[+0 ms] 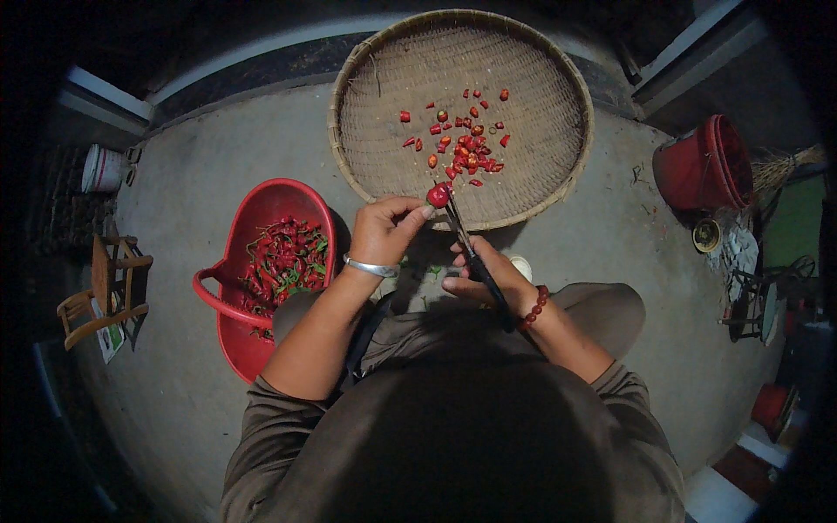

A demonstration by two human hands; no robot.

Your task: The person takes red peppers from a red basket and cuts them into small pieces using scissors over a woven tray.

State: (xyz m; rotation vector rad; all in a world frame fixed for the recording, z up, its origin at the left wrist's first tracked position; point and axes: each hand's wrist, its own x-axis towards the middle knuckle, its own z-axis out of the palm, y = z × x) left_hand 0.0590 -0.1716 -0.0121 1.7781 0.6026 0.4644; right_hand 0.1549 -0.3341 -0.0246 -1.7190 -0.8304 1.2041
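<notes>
Between the thumb and fingers of my left hand [386, 229] is a red chili pepper [437, 195], held over the near rim of a round woven bamboo tray [536, 78]. My right hand [494, 268] grips black-handled scissors [465, 238], whose blades reach up to the pepper's right side. Cut red pepper pieces [467, 153] lie scattered on the tray, thickest just beyond the blades. Left of my left forearm, a red plastic basket [229, 235] with a handle holds whole red chilies [288, 255] and some green stems and leaves.
A small wooden chair [108, 281] stands at the far left, below a white bucket [103, 168]. To the right are a red bucket [686, 167], a small bowl [706, 235] and a straw broom [785, 165]. Green bits [434, 269] lie on the concrete floor between my legs.
</notes>
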